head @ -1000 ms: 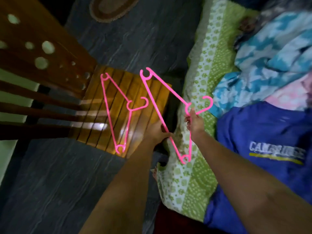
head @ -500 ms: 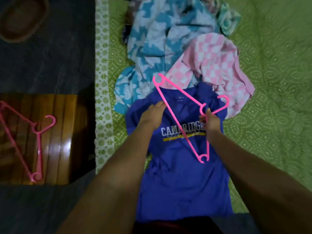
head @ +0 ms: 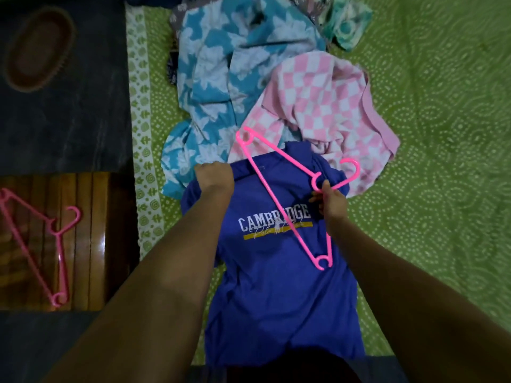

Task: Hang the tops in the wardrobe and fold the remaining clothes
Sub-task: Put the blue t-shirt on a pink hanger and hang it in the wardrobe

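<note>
A blue T-shirt (head: 279,272) is lying flat on the green bedspread (head: 428,161), chest print up, just below a heap of other clothes. Its collar end is being gripped by the left hand (head: 214,179), fingers curled into the cloth near the shoulder. A pink hanger (head: 279,189) is being held above the shirt by the right hand (head: 331,204), pinched at the neck just under the hook, with one arm pointing toward the collar. For the step to go well, the neck opening probably needs lifting and spreading first, so that the hanger can be fed in one arm at a time rather than forced. The cloth is likely being stretched if both arms are pushed in together. A second hanger (head: 41,244) is lying on the wooden chair (head: 91,244), well apart.
</note>
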Available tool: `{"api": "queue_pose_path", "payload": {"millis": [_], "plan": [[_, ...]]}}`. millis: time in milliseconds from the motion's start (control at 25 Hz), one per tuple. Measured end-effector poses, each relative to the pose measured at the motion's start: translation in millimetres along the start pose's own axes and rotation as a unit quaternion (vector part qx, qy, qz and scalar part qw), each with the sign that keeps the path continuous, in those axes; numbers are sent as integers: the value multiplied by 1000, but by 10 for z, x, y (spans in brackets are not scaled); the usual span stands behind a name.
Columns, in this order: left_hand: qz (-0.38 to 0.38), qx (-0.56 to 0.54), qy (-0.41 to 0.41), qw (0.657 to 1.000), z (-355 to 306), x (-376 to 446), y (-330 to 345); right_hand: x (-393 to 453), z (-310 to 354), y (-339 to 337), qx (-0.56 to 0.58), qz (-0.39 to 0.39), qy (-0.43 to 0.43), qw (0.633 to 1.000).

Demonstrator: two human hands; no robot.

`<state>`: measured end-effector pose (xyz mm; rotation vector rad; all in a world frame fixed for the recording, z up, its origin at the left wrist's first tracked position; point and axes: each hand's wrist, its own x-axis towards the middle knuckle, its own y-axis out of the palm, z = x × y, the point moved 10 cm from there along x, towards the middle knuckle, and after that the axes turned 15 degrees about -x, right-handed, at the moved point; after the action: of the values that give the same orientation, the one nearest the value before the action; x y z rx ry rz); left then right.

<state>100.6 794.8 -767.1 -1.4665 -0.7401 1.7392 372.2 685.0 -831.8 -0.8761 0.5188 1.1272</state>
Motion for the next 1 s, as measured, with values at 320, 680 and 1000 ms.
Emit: {"api": "queue_pose_path", "payload": {"millis": [320,680,1000], "plan": [[56,-331,-173,926,310,-636,-357,-477,738,-421,-166,-30,-147,975],[70,-161,24,984,-334,-1553,-1162,-1630,1762,-148,-419,-17,-270,867],[30,-343,278,897,-321,-2781,-1977,-2767,1514,-983,-192,-80,-267,941]]}}
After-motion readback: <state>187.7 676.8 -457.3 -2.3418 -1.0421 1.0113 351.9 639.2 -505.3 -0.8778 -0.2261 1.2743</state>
